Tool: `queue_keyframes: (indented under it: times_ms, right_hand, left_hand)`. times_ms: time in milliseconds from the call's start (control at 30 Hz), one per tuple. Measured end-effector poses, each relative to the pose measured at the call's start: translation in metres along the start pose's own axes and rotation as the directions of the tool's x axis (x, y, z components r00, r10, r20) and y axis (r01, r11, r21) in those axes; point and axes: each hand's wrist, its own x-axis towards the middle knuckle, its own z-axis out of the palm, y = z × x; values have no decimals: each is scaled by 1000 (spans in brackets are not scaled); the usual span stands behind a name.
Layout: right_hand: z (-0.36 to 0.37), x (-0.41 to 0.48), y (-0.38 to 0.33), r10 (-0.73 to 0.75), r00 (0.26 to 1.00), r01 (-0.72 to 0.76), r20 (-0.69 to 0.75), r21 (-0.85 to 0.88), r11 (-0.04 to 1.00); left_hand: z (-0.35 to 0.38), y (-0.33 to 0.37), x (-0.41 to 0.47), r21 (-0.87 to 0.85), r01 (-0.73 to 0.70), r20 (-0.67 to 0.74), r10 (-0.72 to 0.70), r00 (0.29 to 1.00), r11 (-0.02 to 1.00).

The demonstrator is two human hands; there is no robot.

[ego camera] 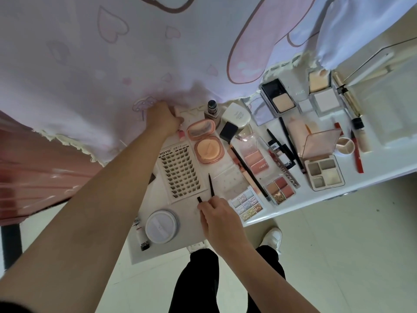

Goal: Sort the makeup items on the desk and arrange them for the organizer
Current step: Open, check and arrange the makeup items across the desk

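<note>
My left hand (163, 118) reaches to the desk's far edge and closes on a pale pink box (180, 114) by the curtain. My right hand (217, 219) pinches a thin black eyeliner pen (211, 185), its tip pointing away from me. Between my hands lies a false-lash tray (180, 172). An open pink powder compact (206, 142) sits beyond it. A round white jar (161, 225) stands near the front edge. Blush and eyeshadow palettes (255, 154), (279, 188), (325, 172) and black pencils (291, 145) fill the white desk (372, 163) to the right.
A pink-and-white patterned curtain (112, 64) hangs against the desk's far side. Open pressed-powder compacts (278, 98), (320, 91) and a clear organizer box (388, 116) sit at the back right. A small tube (141, 236) lies at the front left. My legs and white shoes stand below.
</note>
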Motion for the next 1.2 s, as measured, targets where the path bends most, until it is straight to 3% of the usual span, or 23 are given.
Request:
queue_keyframes:
  times_ms: [100, 233, 367, 433, 700, 800, 933, 1100, 1200]
  right_hand:
    - [-3, -2, 3, 7, 1000, -7, 16, 37, 999]
    - [-11, -8, 12, 55, 998, -53, -28, 61, 997]
    - [-14, -11, 18, 108, 994, -108, 9, 24, 994]
    - [-11, -9, 16, 95, 995, -95, 7, 20, 995]
    - [-22, -6, 15, 88, 992, -95, 95, 71, 993]
    - [-50, 12, 23, 124, 992, -125, 14, 101, 987]
    - [-88, 74, 49, 105, 979, -117, -175, -61, 991]
    - [-107, 136, 61, 58, 995, -83, -77, -377, 922]
    - [-107, 143, 59, 47, 998, -57, -35, -417, 907]
  left_hand:
    - [-6, 3, -9, -21, -57, -76, 55, 996, 998]
    - [-16, 12, -44, -338, -282, -296, 183, 937, 898]
    - [-14, 17, -70, -225, -459, 13, 474, 881, 860]
    - [-9, 14, -69, -161, -509, 61, 524, 850, 845]
    - [-15, 12, -56, -75, -501, 100, 506, 857, 862]
    - [-11, 16, -60, -47, -499, 48, 501, 864, 865]
    - [-2, 14, -65, -73, -483, -28, 483, 875, 872]
    - [3, 10, -63, -81, -460, -78, 454, 887, 884]
    - [2, 9, -61, -109, -440, -79, 434, 898, 891]
